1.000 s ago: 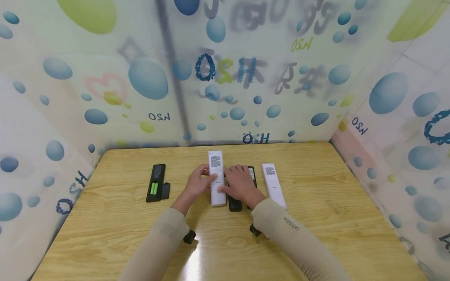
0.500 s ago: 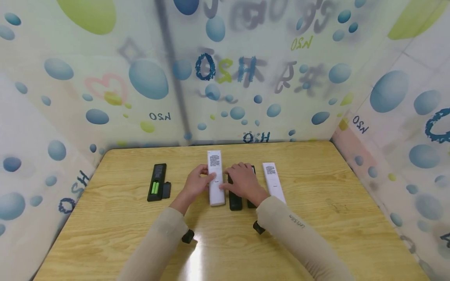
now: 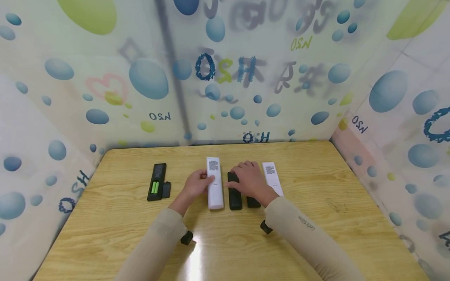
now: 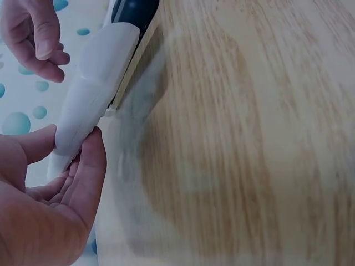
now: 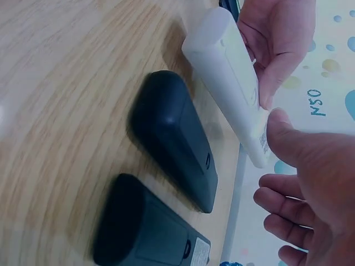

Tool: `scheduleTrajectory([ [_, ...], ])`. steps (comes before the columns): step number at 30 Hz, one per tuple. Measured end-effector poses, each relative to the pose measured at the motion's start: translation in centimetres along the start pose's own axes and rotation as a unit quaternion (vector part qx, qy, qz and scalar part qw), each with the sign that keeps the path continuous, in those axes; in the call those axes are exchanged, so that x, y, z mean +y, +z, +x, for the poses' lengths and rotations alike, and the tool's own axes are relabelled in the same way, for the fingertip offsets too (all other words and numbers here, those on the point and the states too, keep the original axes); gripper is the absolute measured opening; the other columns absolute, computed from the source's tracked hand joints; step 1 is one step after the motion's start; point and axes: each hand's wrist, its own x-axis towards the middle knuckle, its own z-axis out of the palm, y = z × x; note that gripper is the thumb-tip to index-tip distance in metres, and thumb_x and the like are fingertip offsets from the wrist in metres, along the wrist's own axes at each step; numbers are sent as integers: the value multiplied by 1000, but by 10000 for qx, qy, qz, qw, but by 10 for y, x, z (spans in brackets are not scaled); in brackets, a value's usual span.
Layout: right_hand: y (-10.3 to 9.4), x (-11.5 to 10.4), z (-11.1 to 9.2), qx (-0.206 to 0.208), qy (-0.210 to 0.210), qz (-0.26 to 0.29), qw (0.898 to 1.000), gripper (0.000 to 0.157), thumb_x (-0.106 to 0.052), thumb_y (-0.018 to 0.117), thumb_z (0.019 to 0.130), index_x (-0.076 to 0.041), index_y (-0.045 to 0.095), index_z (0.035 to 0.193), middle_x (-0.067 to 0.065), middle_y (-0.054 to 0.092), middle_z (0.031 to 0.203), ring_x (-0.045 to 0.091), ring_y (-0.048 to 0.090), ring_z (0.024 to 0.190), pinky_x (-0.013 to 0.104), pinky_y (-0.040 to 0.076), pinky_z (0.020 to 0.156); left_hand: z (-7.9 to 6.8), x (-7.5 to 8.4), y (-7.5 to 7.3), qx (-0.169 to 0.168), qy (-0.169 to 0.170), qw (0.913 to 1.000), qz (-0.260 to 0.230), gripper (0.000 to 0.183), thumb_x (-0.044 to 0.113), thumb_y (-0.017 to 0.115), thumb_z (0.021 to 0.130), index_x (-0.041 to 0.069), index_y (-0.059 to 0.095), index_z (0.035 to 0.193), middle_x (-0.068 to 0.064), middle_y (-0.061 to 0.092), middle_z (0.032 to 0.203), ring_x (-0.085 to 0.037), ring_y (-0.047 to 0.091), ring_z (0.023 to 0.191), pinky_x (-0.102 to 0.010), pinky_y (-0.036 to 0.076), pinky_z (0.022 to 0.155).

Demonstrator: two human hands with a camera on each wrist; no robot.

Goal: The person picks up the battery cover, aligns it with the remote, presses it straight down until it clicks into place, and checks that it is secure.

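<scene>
My left hand (image 3: pixel 196 184) grips a white remote control (image 3: pixel 215 195) between thumb and fingers, back side up with a printed label. In the left wrist view the remote (image 4: pixel 91 83) is tilted above the table. My right hand (image 3: pixel 250 178) hovers over the black remotes with loosely bent fingers and holds nothing. Seen from the right wrist, its thumb (image 5: pixel 285 136) is near the white remote's far end. Below lie a black remote (image 3: pixel 234 198) and a second black remote (image 5: pixel 150 227), the latter partly hidden by my hand in the head view.
Another white remote (image 3: pixel 271 177) lies face down to the right, partly behind my right hand. At the left a black remote (image 3: pixel 159 171) shows an open battery compartment with green batteries (image 3: pixel 155 187); its cover (image 3: pixel 166 190) lies beside it. A patterned wall backs the wooden table (image 3: pixel 316 234).
My right hand has let go of the white remote and drawn away to the right. The white remote, still in my left hand, has come slightly closer to me.
</scene>
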Motion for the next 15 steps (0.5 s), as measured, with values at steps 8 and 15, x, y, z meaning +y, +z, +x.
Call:
scheduleTrajectory([
  [8, 6, 6, -8, 146, -26, -170, 9997, 55, -58, 62, 88, -18, 64, 125, 5, 63, 124, 27, 53, 118, 49, 37, 104, 1, -2, 6, -6, -130, 9995, 303, 42, 28, 61, 97, 2, 55, 130, -15, 61, 114, -21, 64, 91, -31, 57, 69],
  [15, 12, 9, -8, 137, 70, -188, 9997, 54, -59, 62, 87, -19, 65, 124, 4, 63, 125, 26, 52, 120, 48, 37, 105, 0, -3, 10, 256, -150, 9954, 912, 43, 33, 62, 96, 3, 60, 125, -15, 66, 115, -20, 66, 87, -27, 56, 64],
])
